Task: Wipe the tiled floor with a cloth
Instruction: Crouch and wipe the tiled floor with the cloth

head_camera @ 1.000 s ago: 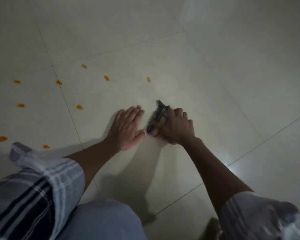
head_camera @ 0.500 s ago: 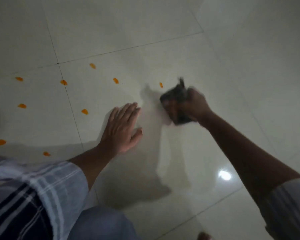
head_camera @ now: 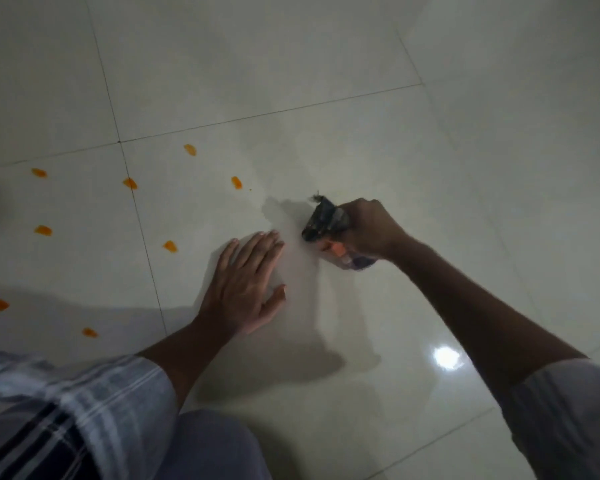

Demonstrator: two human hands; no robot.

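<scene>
My right hand (head_camera: 368, 230) is closed around a bunched dark cloth (head_camera: 323, 220), with an orange smear on the cloth's underside, pressed to the pale tiled floor (head_camera: 291, 64) at mid-frame. My left hand (head_camera: 246, 289) lies flat on the floor just left of the cloth, fingers spread and pointing away from me, holding nothing. Several orange spots mark the tiles to the left, the nearest to the cloth being one spot (head_camera: 236, 182) up and left of it.
Dark grout lines cross the floor, one (head_camera: 146, 244) running past my left hand. My knee in grey trousers (head_camera: 208, 448) and checked sleeves fill the lower edge. A bright light reflection (head_camera: 445, 356) shows on the glossy tile under my right arm.
My right hand swept the cloth forward from beside my left thumb, over the nearest orange spot, which is now gone, then drew back a little. My left hand stayed planted.
</scene>
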